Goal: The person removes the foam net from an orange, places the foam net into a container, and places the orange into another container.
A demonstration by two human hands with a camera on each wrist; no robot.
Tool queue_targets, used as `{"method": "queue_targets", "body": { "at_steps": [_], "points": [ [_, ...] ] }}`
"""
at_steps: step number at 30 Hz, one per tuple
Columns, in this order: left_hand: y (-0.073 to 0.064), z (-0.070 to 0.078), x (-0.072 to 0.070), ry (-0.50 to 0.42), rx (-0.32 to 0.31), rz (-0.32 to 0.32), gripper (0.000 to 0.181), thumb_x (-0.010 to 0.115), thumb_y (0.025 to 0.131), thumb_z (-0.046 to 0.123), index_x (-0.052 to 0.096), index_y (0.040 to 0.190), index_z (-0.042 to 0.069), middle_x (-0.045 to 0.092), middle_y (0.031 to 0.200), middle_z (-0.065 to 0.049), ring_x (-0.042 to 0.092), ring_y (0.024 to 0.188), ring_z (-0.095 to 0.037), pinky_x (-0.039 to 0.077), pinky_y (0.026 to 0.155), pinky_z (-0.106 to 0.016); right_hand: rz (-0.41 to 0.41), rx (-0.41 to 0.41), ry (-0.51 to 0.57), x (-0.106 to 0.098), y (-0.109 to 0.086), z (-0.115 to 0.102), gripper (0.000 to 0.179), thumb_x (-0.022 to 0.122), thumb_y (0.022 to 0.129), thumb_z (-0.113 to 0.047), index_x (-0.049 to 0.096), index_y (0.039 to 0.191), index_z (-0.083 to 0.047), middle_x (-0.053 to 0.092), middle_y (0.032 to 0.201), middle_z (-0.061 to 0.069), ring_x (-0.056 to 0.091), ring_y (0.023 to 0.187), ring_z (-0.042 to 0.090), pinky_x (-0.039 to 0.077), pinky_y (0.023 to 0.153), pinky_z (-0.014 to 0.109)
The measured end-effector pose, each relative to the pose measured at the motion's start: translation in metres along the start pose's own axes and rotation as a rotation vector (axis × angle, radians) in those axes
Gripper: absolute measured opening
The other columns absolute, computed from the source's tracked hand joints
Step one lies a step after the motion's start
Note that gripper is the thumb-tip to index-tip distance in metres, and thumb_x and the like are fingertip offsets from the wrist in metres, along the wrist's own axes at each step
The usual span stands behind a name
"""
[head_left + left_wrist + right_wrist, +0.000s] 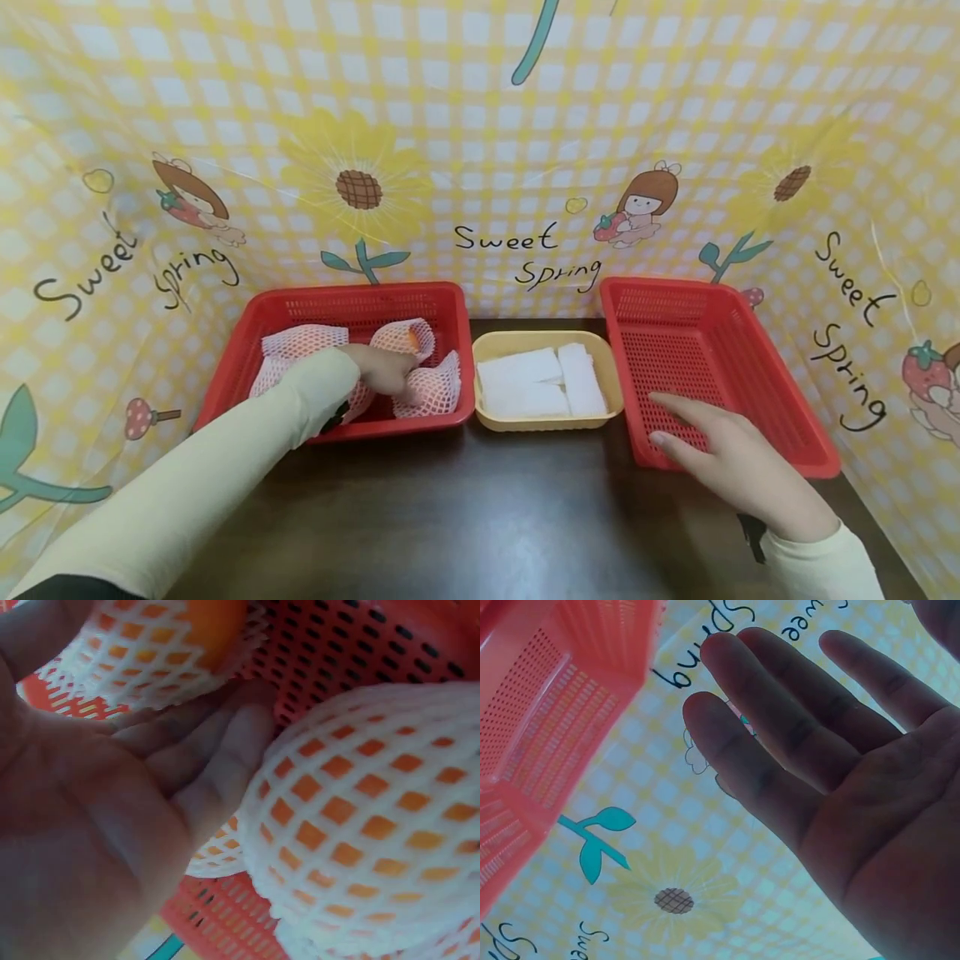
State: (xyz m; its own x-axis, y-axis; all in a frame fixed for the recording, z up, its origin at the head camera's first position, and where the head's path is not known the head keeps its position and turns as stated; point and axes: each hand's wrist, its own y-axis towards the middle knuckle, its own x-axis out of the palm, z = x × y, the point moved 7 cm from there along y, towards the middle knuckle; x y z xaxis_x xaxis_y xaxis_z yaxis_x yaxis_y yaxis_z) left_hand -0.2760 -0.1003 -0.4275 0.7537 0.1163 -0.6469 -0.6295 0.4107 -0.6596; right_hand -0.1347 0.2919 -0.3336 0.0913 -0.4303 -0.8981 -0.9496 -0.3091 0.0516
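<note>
Left of centre in the frame, the left hand [382,371], fingers loosely straight and thumb apart, lies inside a red basket [360,290], with one net-wrapped fruit [392,338] just above it and another [429,392] at its lower right, both roundish. The right hand [738,458], fingers extended, is well apart, lower right, by a second basket [667,354].

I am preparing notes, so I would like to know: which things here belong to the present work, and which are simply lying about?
Seem to belong:
fruit in white nets
left red basket, holding them
left hand, in among them
perhaps right hand and nearby right red basket

Seem only nearby:
yellow tray with white pieces, untouched
table
checked sheet behind
</note>
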Motion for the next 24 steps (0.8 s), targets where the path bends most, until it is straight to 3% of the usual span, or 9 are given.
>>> {"method": "queue_targets", "body": {
  "at_steps": [5,8,16,21,24],
  "points": [
    [0.010,0.004,0.007,-0.252,0.035,-0.063,0.083,0.074,0.089,0.032,0.029,0.154,0.006,0.039,0.147,-0.014,0.042,0.130,-0.030,0.037,0.109,-0.052,-0.001,-0.011,0.023,0.003,-0.002,-0.005,0.057,0.071,0.094,-0.043,0.059,0.142,-0.012,0.063,0.134,0.011,0.058,0.123,0.035,0.047,0.096,0.060],
    [0.015,0.010,0.012,-0.340,0.077,-0.083,0.081,0.076,0.085,0.028,0.033,0.148,0.002,0.044,0.137,-0.014,0.046,0.122,-0.028,0.045,0.102,-0.048,0.009,-0.028,0.028,0.004,-0.003,-0.008,0.056,0.071,0.094,-0.042,0.060,0.141,-0.013,0.063,0.134,0.009,0.059,0.122,0.033,0.047,0.096,0.058],
    [0.016,0.004,0.010,-0.209,0.084,-0.017,0.117,0.075,0.081,0.059,0.013,0.160,0.000,0.024,0.162,-0.018,0.020,0.148,-0.036,0.020,0.115,-0.059,0.037,-0.056,0.028,-0.002,-0.006,-0.014,0.051,0.071,0.096,-0.036,0.061,0.140,-0.013,0.063,0.134,0.009,0.058,0.123,0.033,0.047,0.096,0.059],
    [0.014,0.009,0.004,-0.182,0.118,0.070,0.103,0.076,0.082,0.053,0.025,0.156,0.001,0.039,0.152,-0.016,0.035,0.140,-0.033,0.028,0.112,-0.057,0.027,-0.032,0.021,-0.002,-0.009,-0.012,0.052,0.070,0.096,-0.038,0.060,0.140,-0.012,0.062,0.135,0.009,0.057,0.125,0.034,0.046,0.097,0.060],
    [0.012,0.010,0.001,-0.185,0.156,0.108,0.103,0.076,0.084,0.050,0.022,0.157,0.004,0.035,0.155,-0.017,0.032,0.142,-0.034,0.028,0.112,-0.059,0.031,-0.030,0.021,-0.002,-0.010,-0.011,0.054,0.070,0.096,-0.039,0.060,0.140,-0.011,0.062,0.135,0.010,0.058,0.124,0.035,0.046,0.096,0.060]
  ]
}}
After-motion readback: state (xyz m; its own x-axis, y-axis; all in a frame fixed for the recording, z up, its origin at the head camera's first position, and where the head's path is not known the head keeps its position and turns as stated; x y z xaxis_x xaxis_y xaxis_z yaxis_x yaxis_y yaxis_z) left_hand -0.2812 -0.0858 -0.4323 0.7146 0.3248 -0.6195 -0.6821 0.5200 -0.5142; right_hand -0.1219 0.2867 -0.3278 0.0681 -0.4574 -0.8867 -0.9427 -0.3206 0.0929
